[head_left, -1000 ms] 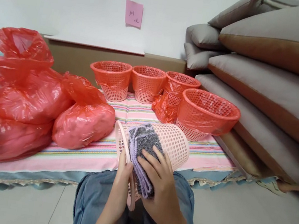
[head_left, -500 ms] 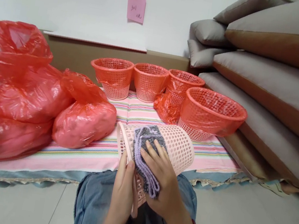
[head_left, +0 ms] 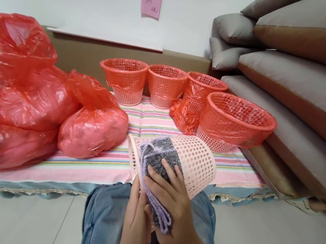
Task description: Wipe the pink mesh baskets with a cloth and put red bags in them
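Note:
A pale pink perforated plastic basket (head_left: 198, 160) lies on its side above my lap, its mouth facing left. My left hand (head_left: 136, 221) grips the rim at the near side; some of its fingers are hidden behind the basket. A folded grey cloth (head_left: 160, 154) with lilac edging lies against the basket's outer wall near the rim. With its fingers spread over the cloth, my right hand (head_left: 175, 210) presses it to the wall, and its thumb is mostly hidden.
Several baskets lined with red bags, such as the nearest lined basket (head_left: 237, 121), stand along the back of the striped cloth (head_left: 147, 123). Stuffed red plastic bags (head_left: 90, 131) sit at left. Grey-brown cushions (head_left: 299, 81) are stacked at right. A pink note (head_left: 151, 0) hangs on the wall.
My right hand and the grey cloth have shifted slightly down along the basket wall. My left hand has moved a little right at the rim. The view has tilted down slightly.

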